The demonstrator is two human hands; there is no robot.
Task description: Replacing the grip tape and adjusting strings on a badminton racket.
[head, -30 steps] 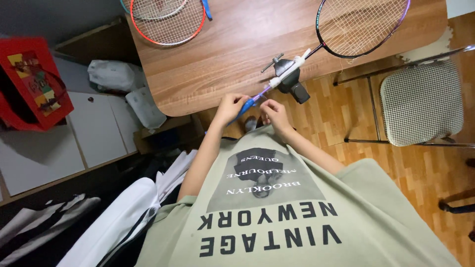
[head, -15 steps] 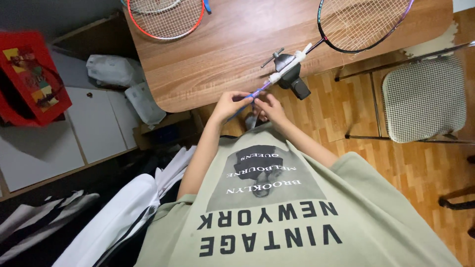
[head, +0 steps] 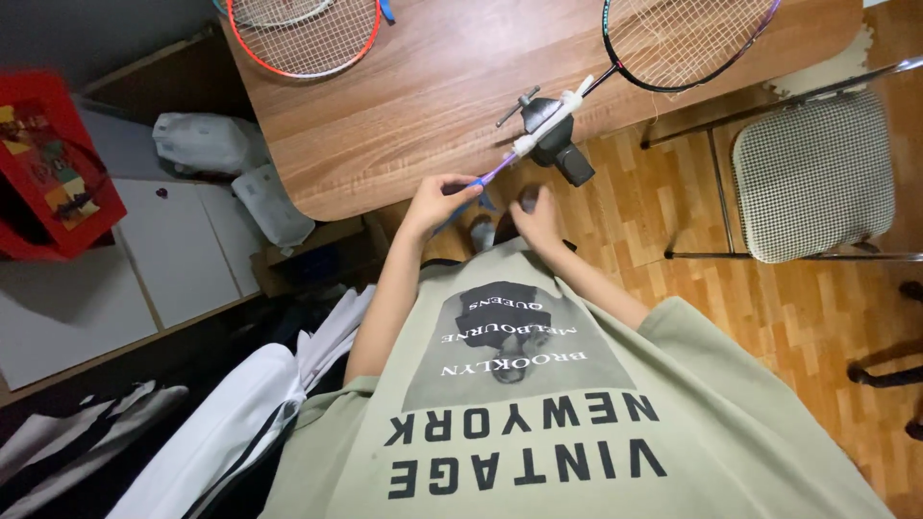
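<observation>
I am wrapping the racket handle (head: pixel 500 171) clamped in the vise (head: pixel 556 139), my left hand (head: pixel 437 200) pinching the purple tape, my right hand (head: pixel 536 216) loosely curled beside it, so I judge steady tension comes next.

A wooden table (head: pixel 423 106) with a rounded corner fills the upper middle of the frame. A racket with an orange-red rim (head: pixel 306 34) lies at its upper left edge, and a dark-rimmed racket (head: pixel 678 38) rests toward the upper right. A small black vise (head: pixel 556 135) is clamped at the table's near edge, gripping that racket's white handle (head: pixel 550 120).
</observation>
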